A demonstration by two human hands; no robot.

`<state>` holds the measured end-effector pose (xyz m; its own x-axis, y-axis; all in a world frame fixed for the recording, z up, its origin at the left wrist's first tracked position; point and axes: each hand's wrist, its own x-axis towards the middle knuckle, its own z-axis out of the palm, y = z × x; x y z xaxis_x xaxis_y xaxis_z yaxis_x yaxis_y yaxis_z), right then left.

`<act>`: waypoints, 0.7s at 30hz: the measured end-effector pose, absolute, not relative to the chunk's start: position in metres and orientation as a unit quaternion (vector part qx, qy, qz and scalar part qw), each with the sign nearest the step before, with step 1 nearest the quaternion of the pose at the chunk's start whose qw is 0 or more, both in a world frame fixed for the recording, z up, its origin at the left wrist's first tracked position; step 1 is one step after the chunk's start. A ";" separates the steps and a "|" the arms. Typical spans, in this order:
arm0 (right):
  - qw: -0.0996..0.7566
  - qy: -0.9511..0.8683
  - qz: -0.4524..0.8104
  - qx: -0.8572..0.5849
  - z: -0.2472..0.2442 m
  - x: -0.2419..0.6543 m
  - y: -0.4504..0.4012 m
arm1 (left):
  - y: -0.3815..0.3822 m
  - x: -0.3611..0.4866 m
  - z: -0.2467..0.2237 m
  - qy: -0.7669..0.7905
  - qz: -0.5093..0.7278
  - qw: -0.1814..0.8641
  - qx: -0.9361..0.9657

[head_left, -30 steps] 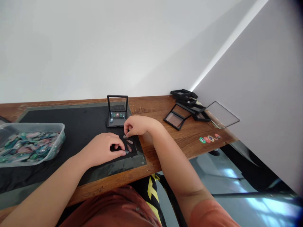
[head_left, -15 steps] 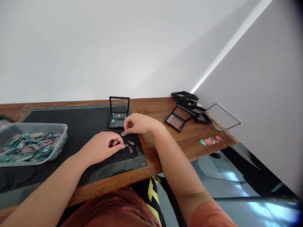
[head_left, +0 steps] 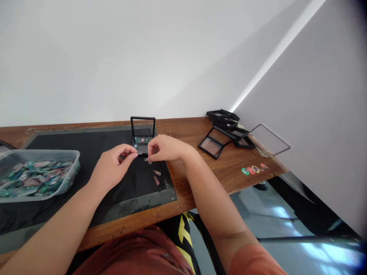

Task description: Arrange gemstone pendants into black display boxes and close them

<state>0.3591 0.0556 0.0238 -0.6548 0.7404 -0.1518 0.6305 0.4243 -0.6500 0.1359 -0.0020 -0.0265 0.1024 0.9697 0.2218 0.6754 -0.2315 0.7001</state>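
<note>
Left hand [head_left: 110, 168] pinches clear strip [head_left: 140, 152]; right hand [head_left: 164, 148] pinches small piece [head_left: 146, 159]. Mat edge [head_left: 169, 179] lies right of fingertips; open case [head_left: 142, 148] beyond, tub [head_left: 73, 175] left.

The left hand [head_left: 110, 168] pinches a clear piece [head_left: 141, 153] near the black case [head_left: 143, 148].

Soft light; bright streak [head_left: 272, 57] on the wall [head_left: 114, 57]; glare on the floor [head_left: 281, 259]; right edge blurred.
</note>
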 end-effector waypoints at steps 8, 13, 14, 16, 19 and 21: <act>0.124 -0.829 0.391 -0.379 0.016 0.355 0.058 | -0.001 0.134 -0.026 0.598 0.380 0.147 0.690; 0.245 -0.809 0.388 -0.367 0.006 0.348 0.061 | 0.001 0.132 -0.028 0.577 0.392 0.107 0.708; 0.261 -0.808 0.386 -0.360 0.004 0.346 0.061 | 0.001 0.131 -0.028 0.572 0.395 0.104 0.711; 0.283 -0.809 0.375 -0.353 0.001 0.344 0.062 | 0.001 0.131 -0.029 0.562 0.403 0.100 0.716; 0.288 -0.816 0.358 -0.349 -0.001 0.341 0.062 | 0.000 0.133 -0.029 0.566 0.413 0.088 0.708; 0.283 -0.821 0.351 -0.349 -0.002 0.340 0.061 | -0.002 0.134 -0.028 0.574 0.416 0.080 0.700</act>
<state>0.3400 0.0613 -0.0023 -0.5955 0.7726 0.2202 0.3742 0.5093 -0.7750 0.1344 -0.0015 -0.0279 -0.0065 0.8711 0.4911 0.7378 -0.3273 0.5904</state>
